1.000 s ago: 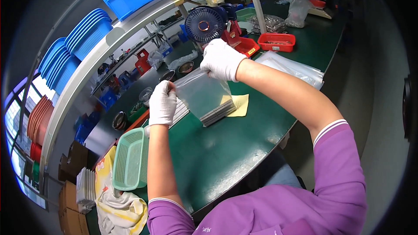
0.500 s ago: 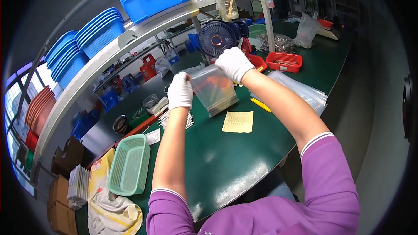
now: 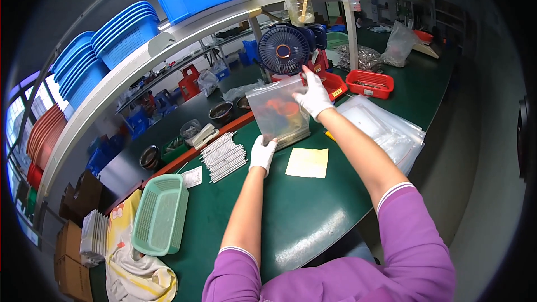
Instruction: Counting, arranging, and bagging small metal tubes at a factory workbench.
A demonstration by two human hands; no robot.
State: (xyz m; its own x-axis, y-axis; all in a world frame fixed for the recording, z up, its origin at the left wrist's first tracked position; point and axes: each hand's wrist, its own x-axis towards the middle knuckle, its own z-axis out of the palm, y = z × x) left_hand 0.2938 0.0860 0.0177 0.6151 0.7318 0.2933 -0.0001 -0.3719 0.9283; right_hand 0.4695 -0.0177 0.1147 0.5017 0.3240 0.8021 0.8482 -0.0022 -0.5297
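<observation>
The left hand has dropped to grasp the clear bag low over the table, the right hand splays at its edge, grip unclear, and this apparent settling of contents needs steady support.

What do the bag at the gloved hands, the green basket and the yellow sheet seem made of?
Bag: probably plastic film, glossy; red behind shows through.
Green basket: likely moulded plastic, satin; slotted walls, rounded corners.
Yellow sheet: seemingly paper, matt; thin, without shine.
</observation>
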